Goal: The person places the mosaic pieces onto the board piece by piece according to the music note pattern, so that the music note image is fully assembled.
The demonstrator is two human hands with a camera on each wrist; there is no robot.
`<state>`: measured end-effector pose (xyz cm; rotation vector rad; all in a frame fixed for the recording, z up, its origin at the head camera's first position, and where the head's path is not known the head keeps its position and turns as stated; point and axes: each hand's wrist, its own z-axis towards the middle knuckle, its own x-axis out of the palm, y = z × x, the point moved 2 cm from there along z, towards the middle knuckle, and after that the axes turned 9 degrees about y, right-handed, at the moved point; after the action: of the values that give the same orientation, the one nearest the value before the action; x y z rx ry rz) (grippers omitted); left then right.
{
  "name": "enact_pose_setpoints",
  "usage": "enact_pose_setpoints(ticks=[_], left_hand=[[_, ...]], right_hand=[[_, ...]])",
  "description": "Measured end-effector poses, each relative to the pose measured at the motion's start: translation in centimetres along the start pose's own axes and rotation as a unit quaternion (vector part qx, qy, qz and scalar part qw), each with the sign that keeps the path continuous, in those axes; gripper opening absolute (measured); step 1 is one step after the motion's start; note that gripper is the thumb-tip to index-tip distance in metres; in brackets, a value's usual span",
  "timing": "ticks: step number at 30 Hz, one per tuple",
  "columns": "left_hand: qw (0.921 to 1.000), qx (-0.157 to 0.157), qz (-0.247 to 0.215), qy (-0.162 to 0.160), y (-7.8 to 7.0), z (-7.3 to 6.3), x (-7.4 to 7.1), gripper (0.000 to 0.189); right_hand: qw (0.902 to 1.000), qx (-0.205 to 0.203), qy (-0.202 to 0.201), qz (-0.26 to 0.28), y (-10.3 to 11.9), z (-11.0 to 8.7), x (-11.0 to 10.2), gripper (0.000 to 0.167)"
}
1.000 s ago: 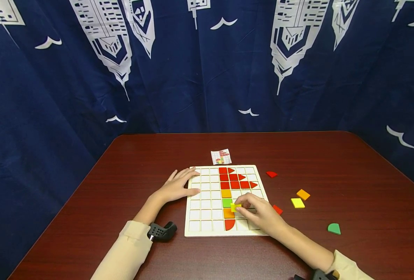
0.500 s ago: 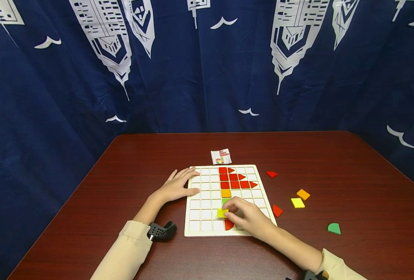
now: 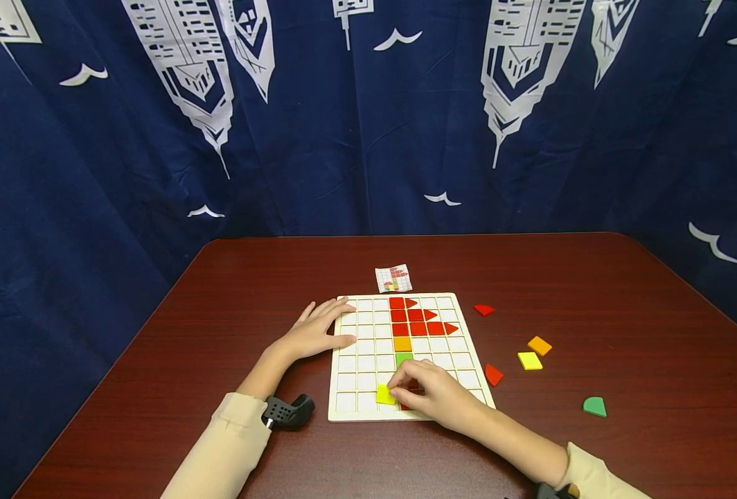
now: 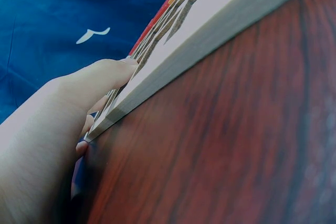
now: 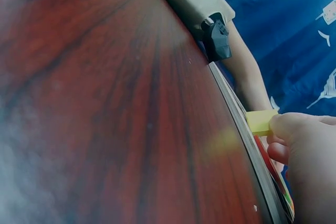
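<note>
A yellow square tile (image 3: 385,394) is pinched between thumb and fingers of my right hand (image 3: 433,394), low over the near rows of the white grid board (image 3: 356,402). In the right wrist view that yellow tile (image 5: 261,123) stands at the board's edge line. My left hand (image 3: 315,333) rests along the board's left edge, fingers stretched, thumb on the surface. On the board, red squares (image 3: 417,316) and red triangles (image 3: 451,328) form three rows; an orange square (image 3: 402,344) and a green square (image 3: 404,359) run below them. My right hand partly covers a red piece near the front.
Right of the board lie two red pieces (image 3: 493,375), an orange square (image 3: 539,346), a yellow square (image 3: 530,361) and a green rounded piece (image 3: 595,407). A small printed pattern card (image 3: 393,278) lies behind the board. Dark blue curtain (image 3: 368,138) hangs beyond the table.
My right hand has carried the yellow tile left and toward the front of the board, from beside the green square to left of the column. My left hand has stayed put.
</note>
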<state>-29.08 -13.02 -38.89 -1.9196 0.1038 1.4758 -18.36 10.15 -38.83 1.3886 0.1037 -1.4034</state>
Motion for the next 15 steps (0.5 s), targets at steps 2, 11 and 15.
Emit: enact_pose_setpoints(ticks=[2,11,15], left_hand=[[1.0,-0.002,0.0,0.0,0.01,-0.02,0.01,0.061],[1.0,-0.002,0.0,-0.002,-0.1,-0.1,0.0,0.061],[1.0,-0.003,0.002,0.0,-0.11,-0.07,-0.05,0.061]], right_hand=[[1.0,0.003,0.001,0.003,-0.02,0.03,0.0,0.005],[0.9999,-0.01,-0.003,-0.011,-0.13,0.16,0.06,0.013],[0.9999,-0.003,0.0,-0.012,-0.17,0.12,0.01,0.015]])
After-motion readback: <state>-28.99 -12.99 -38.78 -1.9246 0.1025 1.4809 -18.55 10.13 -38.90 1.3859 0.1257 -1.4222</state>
